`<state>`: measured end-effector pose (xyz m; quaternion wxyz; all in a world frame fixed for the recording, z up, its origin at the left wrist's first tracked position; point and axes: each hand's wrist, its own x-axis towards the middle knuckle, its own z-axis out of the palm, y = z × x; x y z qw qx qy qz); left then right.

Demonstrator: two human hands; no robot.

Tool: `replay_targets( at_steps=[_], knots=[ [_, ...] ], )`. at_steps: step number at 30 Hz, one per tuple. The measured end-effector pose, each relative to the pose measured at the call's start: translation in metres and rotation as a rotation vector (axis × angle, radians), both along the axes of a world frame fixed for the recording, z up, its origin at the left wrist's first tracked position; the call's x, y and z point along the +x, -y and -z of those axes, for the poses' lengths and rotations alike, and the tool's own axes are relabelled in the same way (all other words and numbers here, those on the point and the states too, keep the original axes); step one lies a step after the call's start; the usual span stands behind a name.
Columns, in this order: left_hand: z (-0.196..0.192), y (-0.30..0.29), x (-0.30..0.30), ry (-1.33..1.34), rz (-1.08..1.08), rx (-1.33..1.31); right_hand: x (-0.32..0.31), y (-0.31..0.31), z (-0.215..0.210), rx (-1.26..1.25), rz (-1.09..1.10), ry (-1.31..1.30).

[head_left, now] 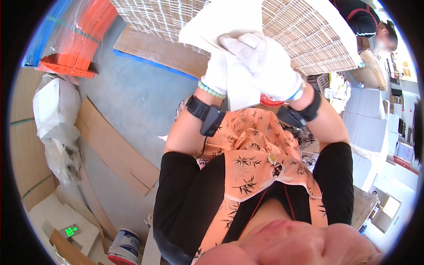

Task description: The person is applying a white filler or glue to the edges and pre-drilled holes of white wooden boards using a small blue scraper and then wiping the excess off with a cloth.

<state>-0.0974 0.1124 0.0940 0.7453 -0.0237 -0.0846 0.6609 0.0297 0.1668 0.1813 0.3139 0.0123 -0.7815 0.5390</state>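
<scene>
Both my hands wear white gloves and are raised in front of my chest. Between them is a white sheet (240, 90), overexposed, so I cannot tell whether it is card or board; part of it rises beyond my hands. My right hand (267, 66) lies across its near side, fingers pressed together on it. My left hand (215, 73) grips its left side, with the fingers largely hidden. A big stack of flat, white-edged brown pieces (304, 39) stands just beyond my hands. A bit of a red round thing (270, 100) shows below my right wrist.
Brown cardboard (154, 48) with a blue edge lies under the stack. At left are orange metal beams (79, 35), a plastic-wrapped white bundle (57, 106) and a cardboard strip (115, 141) on the floor. A bucket (126, 245) stands lower left. Another person (360, 17) is at upper right.
</scene>
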Motion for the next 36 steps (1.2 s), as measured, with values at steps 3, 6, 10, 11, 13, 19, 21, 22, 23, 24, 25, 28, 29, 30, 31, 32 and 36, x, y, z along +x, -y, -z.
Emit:
replay_targets(
  at_steps=[3, 6, 10, 11, 13, 19, 21, 22, 23, 24, 25, 28, 29, 30, 31, 32, 36],
  knots=[
    [-0.021, 0.024, 0.013, -0.156, 0.015, -0.001, -0.017, 0.003, -0.047, 1.235, 0.478, 0.603],
    [0.000, 0.035, 0.016, -0.111, 0.094, 0.045, -0.053, -0.026, -0.083, 0.883, 0.619, 0.334],
    [-0.032, 0.038, 0.014, -0.396, 0.064, -0.039, -0.039, -0.057, -0.092, 0.689, 0.619, 0.435],
    [-0.030, 0.035, 0.013, -0.555, 0.017, -0.035, -0.033, -0.067, -0.089, 0.533, 0.542, 0.405],
    [-0.025, 0.034, 0.010, -0.714, -0.031, -0.035, -0.028, -0.069, -0.092, 0.376, 0.463, 0.375],
    [-0.016, 0.040, 0.007, -0.748, 0.069, 0.000, -0.016, -0.069, -0.117, 0.071, 0.261, 0.523],
    [-0.015, 0.042, 0.007, -0.775, 0.095, 0.065, -0.016, -0.064, -0.127, 0.113, 0.284, 0.638],
    [-0.016, 0.043, 0.009, -0.775, 0.096, 0.065, -0.016, -0.061, -0.130, 0.112, 0.286, 0.638],
    [-0.018, 0.043, 0.011, -0.807, 0.035, 0.094, -0.015, -0.058, -0.132, 0.104, 0.300, 0.648],
    [-0.021, 0.044, 0.012, -0.838, -0.024, 0.123, -0.014, -0.056, -0.133, 0.096, 0.317, 0.658],
    [-0.025, 0.045, 0.013, -0.838, -0.021, 0.124, -0.012, -0.057, -0.132, 0.095, 0.320, 0.658],
    [-0.036, 0.045, 0.013, -0.730, 0.096, -0.035, -0.006, -0.060, -0.129, -0.011, 0.268, 0.609],
    [-0.033, 0.045, 0.010, -0.685, 0.130, 0.027, -0.003, -0.062, -0.128, 0.012, 0.286, 0.618],
    [-0.032, 0.044, 0.009, -0.639, 0.164, 0.087, -0.001, -0.063, -0.127, 0.032, 0.304, 0.626],
    [-0.033, 0.044, 0.010, -0.639, 0.168, 0.088, -0.001, -0.063, -0.127, 0.031, 0.307, 0.626],
    [-0.036, 0.045, 0.012, -0.739, 0.135, 0.074, -0.002, -0.062, -0.128, 0.041, 0.320, 0.653],
    [-0.034, 0.045, 0.015, -0.784, 0.158, 0.053, 0.004, -0.059, -0.122, -0.096, 0.255, 0.527]
  ],
)
